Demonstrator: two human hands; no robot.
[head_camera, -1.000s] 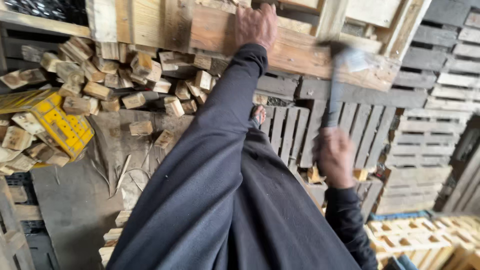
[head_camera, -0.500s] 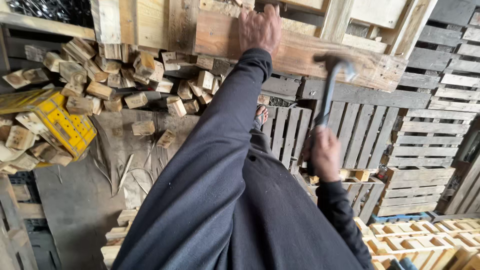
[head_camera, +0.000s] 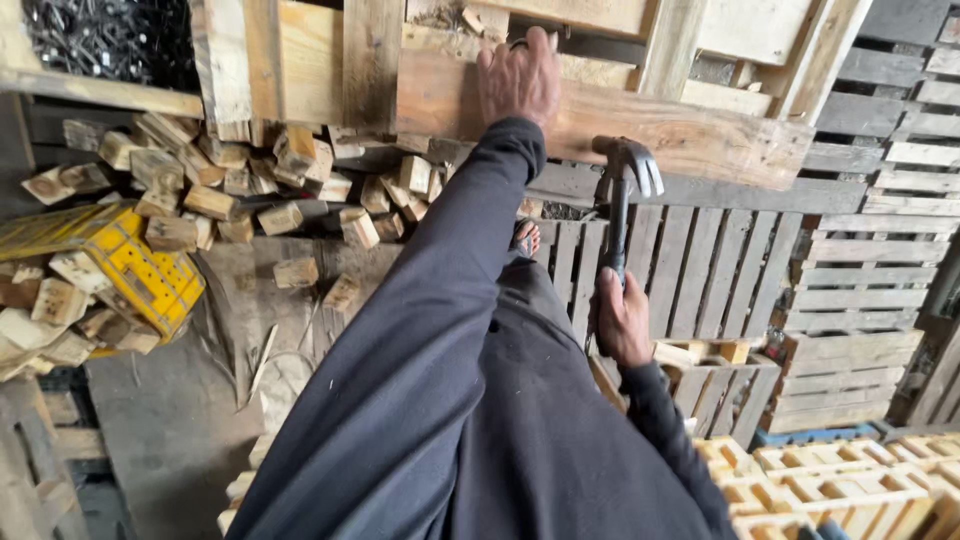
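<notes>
My left hand (head_camera: 518, 78) rests flat on a long wooden plank (head_camera: 690, 135) of the pallet I lean over, fingers over its upper edge. My right hand (head_camera: 623, 320) grips the dark handle of a claw hammer (head_camera: 622, 185), whose metal head sits just below the plank, right of my left arm. Both arms wear dark sleeves. A sandalled foot (head_camera: 526, 239) shows below on a slatted pallet.
A pile of several short wood blocks (head_camera: 240, 185) lies at left on the ground. A yellow plastic crate (head_camera: 130, 265) holds more blocks. Stacked grey pallets (head_camera: 870, 260) stand at right, pale new pallets (head_camera: 830, 485) at lower right. Dark metal pieces (head_camera: 110, 40) fill a box at upper left.
The hammer has swung from a blurred raised position down and steadied, its head now closer to the plank. My left hand stays on the plank.
</notes>
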